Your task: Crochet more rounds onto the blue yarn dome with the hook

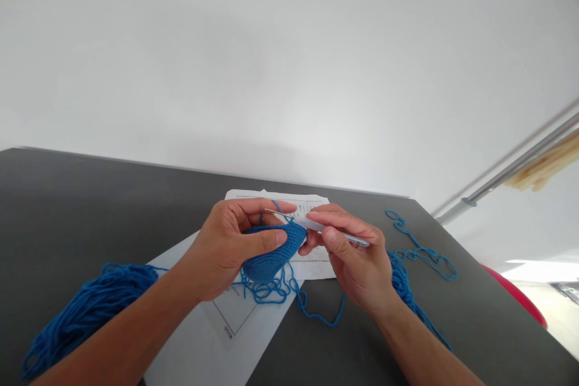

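My left hand (230,241) is closed on a blue crochet piece (268,257), thumb in front and fingers behind its upper edge. A strand of blue yarn (281,210) runs up from the piece to the raised left forefinger. In my right hand (355,253) is a crochet hook (357,240) with a light grey handle, gripped between thumb and fingers. Its thin metal tip points left, at the upper edge of the piece, close to the yarn strand. Loose yarn (271,295) curls beneath the crochet piece.
Printed sheets of paper (203,338) lie under my hands on the dark grey table (90,205). A thick bundle of blue yarn (99,301) rests at the left, and more tangled yarn (402,283) lies at the right. A white wall (271,72) stands behind the table.
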`<state>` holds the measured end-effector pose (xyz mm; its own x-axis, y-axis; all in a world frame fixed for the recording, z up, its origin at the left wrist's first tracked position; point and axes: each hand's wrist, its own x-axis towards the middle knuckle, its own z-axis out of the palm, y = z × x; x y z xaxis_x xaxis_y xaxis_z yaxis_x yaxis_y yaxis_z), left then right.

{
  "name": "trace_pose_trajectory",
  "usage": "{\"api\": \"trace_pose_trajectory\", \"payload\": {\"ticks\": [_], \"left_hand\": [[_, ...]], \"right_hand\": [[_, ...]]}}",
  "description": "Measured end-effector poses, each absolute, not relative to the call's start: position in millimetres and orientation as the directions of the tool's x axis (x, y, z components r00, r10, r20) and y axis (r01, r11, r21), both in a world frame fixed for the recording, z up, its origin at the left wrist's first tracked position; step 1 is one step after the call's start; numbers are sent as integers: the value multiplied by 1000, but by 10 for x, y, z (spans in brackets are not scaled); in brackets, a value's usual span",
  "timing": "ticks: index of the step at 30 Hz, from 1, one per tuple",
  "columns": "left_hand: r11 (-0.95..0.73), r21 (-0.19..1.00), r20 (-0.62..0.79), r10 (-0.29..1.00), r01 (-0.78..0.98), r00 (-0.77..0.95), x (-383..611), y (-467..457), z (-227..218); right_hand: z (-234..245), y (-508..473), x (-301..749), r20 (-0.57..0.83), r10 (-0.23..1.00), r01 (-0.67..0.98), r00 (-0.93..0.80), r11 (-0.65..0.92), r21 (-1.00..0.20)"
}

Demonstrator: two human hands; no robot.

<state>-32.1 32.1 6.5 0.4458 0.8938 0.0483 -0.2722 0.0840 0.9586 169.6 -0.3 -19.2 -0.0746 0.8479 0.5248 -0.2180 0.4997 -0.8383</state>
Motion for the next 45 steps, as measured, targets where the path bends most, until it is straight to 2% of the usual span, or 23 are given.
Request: {"api": "trace_pose_trajectory", "payload": {"ticks": [8, 14, 27, 33, 45], "left_hand": [[93, 958, 44, 886, -270, 462, -346, 327, 55], [92, 949, 62, 884, -302, 464, -343, 336, 63], [-1, 976, 103, 885, -218, 454, -354, 338, 29], [-4, 972, 110, 891, -236, 440, -372, 340, 41], [-53, 985, 120, 897, -166, 426, -412, 356, 40]], "right_hand": [[-182, 44, 1819, 526, 836, -175, -159, 501, -848], [-187, 64, 1855, 532, 832, -149, -156, 512, -846], [-171, 32, 1800, 555, 823, -163, -121, 535, -829], [-166, 49, 1839, 555, 812, -171, -181, 530, -831], [5, 35, 1980, 567, 777, -3, -274, 589, -808]]}}
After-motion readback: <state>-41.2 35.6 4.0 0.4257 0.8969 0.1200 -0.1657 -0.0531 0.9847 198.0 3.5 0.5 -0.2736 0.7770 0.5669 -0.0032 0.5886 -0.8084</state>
